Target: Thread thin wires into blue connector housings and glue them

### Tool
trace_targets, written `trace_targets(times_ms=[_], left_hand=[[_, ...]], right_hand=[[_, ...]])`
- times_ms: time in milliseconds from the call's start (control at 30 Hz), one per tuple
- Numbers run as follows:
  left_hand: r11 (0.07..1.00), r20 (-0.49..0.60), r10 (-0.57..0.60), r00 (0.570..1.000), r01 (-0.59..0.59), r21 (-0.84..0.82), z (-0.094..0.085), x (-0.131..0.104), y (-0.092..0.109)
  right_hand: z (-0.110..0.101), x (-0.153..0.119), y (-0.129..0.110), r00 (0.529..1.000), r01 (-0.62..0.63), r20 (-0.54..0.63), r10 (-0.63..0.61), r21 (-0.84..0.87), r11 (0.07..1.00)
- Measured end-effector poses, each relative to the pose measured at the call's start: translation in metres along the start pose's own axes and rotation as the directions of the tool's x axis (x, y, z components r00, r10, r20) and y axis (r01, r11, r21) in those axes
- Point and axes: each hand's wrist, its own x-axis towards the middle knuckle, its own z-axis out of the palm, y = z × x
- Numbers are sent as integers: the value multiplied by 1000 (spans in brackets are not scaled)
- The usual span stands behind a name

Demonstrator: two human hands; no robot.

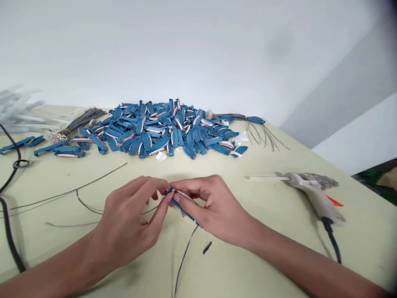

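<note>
Near the middle of the table, my right hand [214, 207] grips a blue plastic piece [185, 211] between thumb and fingers. The piece slants from upper left to lower right, and a thin dark wire [182, 260] hangs from its lower end toward the front edge of the view. My left hand [133, 215] pinches at the upper left end of the same piece, its thumb and fingertips close to the right fingertips. What lies between the fingertips is too small to make out.
Behind the hands lies a heap of blue pieces [161, 132], with wire bundles [85, 118] beside it. A glue gun [316, 194] rests at the right. Loose wires [68, 192], a black cable [9, 236] and clear sticks [21, 111] are at the left. A small black scrap [207, 247] lies in front.
</note>
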Motion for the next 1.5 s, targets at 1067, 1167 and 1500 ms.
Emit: trace_targets(times_ms=[1067,1167,1500], left_hand=[[991,62,-38,997,45,-122,-6,-4,0],[993,81,-39,996,48,-111,-4,-4,0],[996,83,-25,996,32,-85,-4,-8,0]], right_hand=[[0,-1,2,994,-109,20,107,184,977],[0,0,2,997,-80,14,79,193,978],[0,0,2,997,-81,13,80,187,979]])
